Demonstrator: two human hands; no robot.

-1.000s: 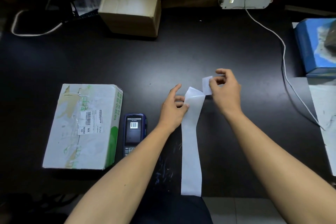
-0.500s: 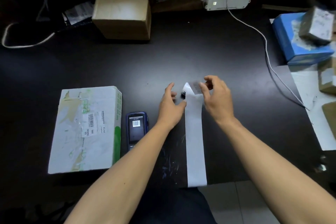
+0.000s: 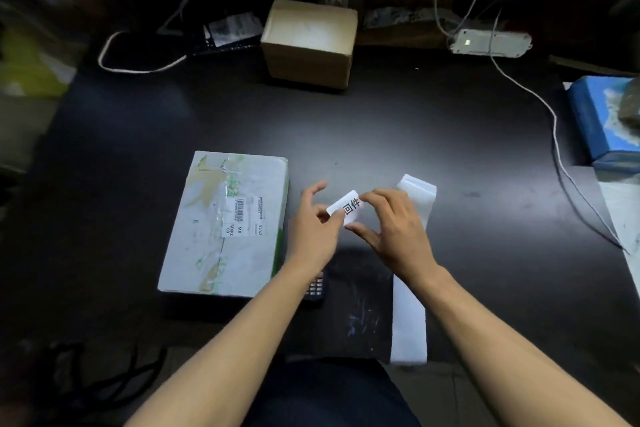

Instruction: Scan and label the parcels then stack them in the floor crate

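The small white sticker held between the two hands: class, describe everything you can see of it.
The sticker is a small white rectangle with rounded corners, apparently thin paper, printed with bold black characters. It is held tilted above the dark table, not lying on it. The left hand pinches its left end and the right hand pinches its right side, partly covering it. It sits right of the flat white parcel and left of the white backing strip.

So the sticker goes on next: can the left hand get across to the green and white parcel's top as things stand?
Probably yes. The left hand holds the sticker with the right hand, just beside the green and white parcel, and nothing lies on the parcel's top.
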